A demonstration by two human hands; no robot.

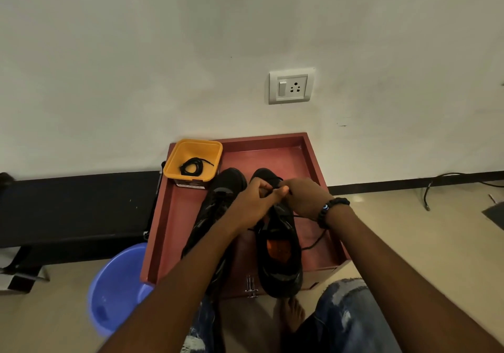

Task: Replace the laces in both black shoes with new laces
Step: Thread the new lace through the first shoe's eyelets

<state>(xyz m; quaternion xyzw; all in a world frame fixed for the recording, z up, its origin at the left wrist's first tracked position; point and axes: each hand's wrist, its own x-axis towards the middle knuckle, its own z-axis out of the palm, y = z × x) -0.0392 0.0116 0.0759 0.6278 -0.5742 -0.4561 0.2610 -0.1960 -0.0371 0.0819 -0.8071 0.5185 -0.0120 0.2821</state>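
Two black shoes stand side by side, toes to the wall, on a red tray-like stand (311,162). The left shoe (218,202) is partly hidden by my left forearm. The right shoe (281,257) shows an orange insole. Both hands meet over the right shoe's front eyelets. My left hand (253,202) pinches a black lace (313,243) there, and my right hand (305,197) pinches the same lace beside it. The lace's loose end trails off the shoe's right side onto the stand. A coiled black lace (192,166) lies in a yellow tub (191,148).
The yellow tub sits at the stand's back left corner, against the white wall. A blue plastic basin (114,287) rests on the floor left of the stand. A wall socket (291,85) is above. Cables (436,183) lie on the floor at right. My knees and bare foot are below.
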